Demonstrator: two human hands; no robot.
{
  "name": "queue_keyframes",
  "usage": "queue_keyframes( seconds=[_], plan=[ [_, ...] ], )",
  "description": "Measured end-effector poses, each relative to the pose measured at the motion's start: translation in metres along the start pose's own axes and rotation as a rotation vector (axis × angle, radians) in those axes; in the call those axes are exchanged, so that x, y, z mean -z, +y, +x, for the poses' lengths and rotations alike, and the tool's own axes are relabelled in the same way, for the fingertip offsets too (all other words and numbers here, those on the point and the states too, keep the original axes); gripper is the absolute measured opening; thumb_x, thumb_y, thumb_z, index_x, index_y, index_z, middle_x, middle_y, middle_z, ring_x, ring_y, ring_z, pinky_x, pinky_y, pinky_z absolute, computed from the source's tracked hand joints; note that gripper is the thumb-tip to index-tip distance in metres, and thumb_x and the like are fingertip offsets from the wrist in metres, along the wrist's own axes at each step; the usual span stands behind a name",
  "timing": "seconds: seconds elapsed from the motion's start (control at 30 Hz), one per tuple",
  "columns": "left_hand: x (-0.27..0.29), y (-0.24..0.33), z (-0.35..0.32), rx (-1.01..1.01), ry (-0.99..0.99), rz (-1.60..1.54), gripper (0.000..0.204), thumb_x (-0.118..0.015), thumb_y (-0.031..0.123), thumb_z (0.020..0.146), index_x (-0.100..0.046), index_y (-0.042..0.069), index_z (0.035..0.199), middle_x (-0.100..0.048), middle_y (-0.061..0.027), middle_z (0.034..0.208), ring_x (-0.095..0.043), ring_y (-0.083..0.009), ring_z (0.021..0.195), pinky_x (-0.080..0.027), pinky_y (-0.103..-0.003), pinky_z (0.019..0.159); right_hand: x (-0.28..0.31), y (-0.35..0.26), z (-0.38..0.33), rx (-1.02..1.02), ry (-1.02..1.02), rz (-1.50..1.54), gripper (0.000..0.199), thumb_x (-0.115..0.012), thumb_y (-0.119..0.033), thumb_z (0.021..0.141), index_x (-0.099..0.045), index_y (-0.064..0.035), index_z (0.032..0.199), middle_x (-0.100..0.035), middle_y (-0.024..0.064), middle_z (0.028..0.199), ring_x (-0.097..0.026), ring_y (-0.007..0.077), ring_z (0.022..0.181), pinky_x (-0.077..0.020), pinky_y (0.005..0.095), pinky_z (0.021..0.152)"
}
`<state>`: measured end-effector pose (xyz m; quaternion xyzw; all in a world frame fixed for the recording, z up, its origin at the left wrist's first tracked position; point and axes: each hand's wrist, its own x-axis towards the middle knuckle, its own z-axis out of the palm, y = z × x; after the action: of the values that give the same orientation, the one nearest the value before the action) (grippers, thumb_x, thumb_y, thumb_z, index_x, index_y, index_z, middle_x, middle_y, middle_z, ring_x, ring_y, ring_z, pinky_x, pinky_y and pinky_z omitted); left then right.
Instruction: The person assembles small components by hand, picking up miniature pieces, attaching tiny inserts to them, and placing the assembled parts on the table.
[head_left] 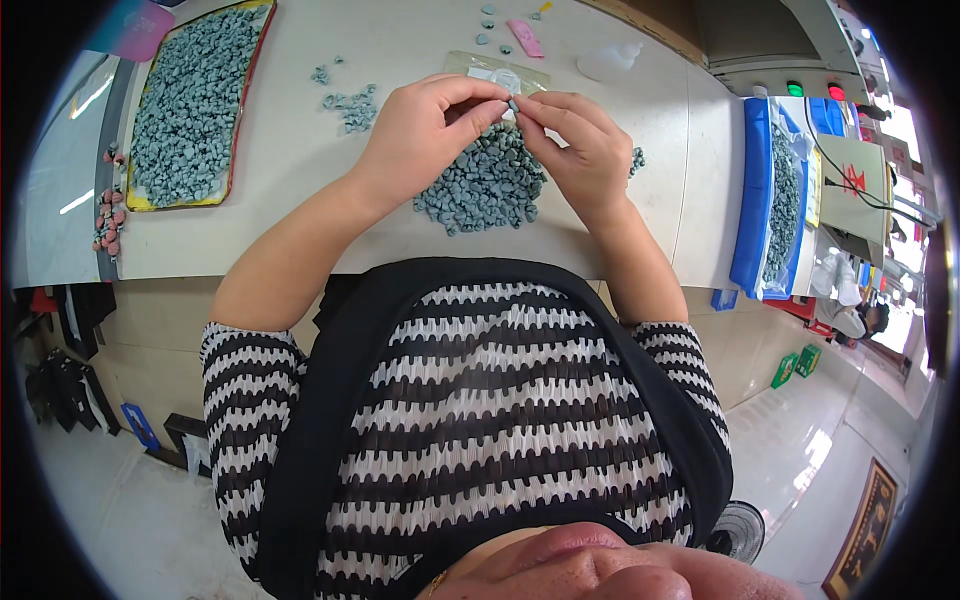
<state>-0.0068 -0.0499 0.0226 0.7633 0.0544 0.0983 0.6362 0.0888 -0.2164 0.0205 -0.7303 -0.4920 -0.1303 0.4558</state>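
My left hand (425, 130) and my right hand (580, 145) meet over the table with their fingertips pinched together. Between them is a small grey-green stone-like piece (513, 104), partly covered by the fingers. Just below the hands lies a heap of similar grey-green pieces (480, 190). Behind the fingertips, a clear plastic bag (535, 77) lies flat on the table. Left of my left hand sits a smaller, loose cluster of pieces (352, 107).
A yellow-and-red-rimmed tray (240, 140) full of grey-green pieces stands at the left. At the right is a blue bin (752, 200) with more pieces. A pink strip (524, 38) and several single pieces lie at the back, near a clear plastic item (610, 62).
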Motion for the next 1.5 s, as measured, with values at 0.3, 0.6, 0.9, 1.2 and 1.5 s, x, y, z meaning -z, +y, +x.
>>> queue_keyframes(
  seconds=[0.3, 0.6, 0.9, 1.2, 1.5],
  plan=[
    [-0.001, -0.003, 0.000, -0.088, 0.036, 0.231, 0.018, -0.063, 0.010, 0.090, -0.069, 0.002, 0.105, -0.065, -0.0046, 0.091, -0.057, -0.0098, 0.073, -0.047, -0.024, 0.068, 0.004, 0.016, 0.002, 0.176, -0.048, -0.194, 0.026, -0.075, 0.001, 0.070, -0.069, -0.0044, 0.096, -0.065, 0.0059, 0.087, -0.064, 0.0213, 0.071, -0.0536, 0.0312, 0.060],
    [0.000, 0.000, 0.000, 0.001, 0.079, 0.089, 0.016, -0.061, 0.012, 0.092, -0.067, 0.003, 0.105, -0.068, -0.0016, 0.086, -0.058, -0.0087, 0.075, -0.047, -0.023, 0.070, 0.005, 0.026, 0.000, 0.192, -0.112, -0.320, 0.027, -0.073, -0.001, 0.071, -0.069, -0.0055, 0.098, -0.064, 0.0044, 0.089, -0.063, 0.0215, 0.077, -0.0530, 0.0320, 0.064],
    [0.001, 0.001, 0.000, 0.071, 0.045, 0.077, 0.014, -0.062, 0.012, 0.092, -0.067, 0.003, 0.102, -0.068, -0.0015, 0.085, -0.059, -0.0090, 0.075, -0.048, -0.023, 0.071, 0.003, 0.028, 0.001, 0.186, -0.145, -0.329, 0.031, -0.072, 0.000, 0.070, -0.069, -0.0059, 0.100, -0.063, 0.0047, 0.091, -0.063, 0.0224, 0.080, -0.0532, 0.0326, 0.067],
    [0.001, -0.003, 0.000, 0.012, 0.084, 0.162, 0.015, -0.065, 0.011, 0.090, -0.069, 0.001, 0.101, -0.069, -0.0024, 0.082, -0.058, -0.0086, 0.072, -0.048, -0.023, 0.068, 0.001, 0.028, 0.003, 0.186, -0.139, -0.318, 0.027, -0.072, -0.002, 0.072, -0.070, -0.0062, 0.098, -0.064, 0.0044, 0.089, -0.064, 0.0217, 0.078, -0.0534, 0.0326, 0.065],
    [0.002, -0.005, 0.001, 0.041, 0.088, 0.141, 0.018, -0.063, 0.013, 0.092, -0.068, -0.001, 0.102, -0.069, -0.0028, 0.084, -0.058, -0.0076, 0.073, -0.047, -0.022, 0.068, 0.003, 0.010, 0.002, -0.509, -0.060, 0.274, 0.013, -0.071, -0.008, 0.083, -0.071, -0.0012, 0.094, -0.066, 0.0041, 0.078, -0.060, 0.0104, 0.065, -0.0485, 0.0225, 0.061]
  ],
)
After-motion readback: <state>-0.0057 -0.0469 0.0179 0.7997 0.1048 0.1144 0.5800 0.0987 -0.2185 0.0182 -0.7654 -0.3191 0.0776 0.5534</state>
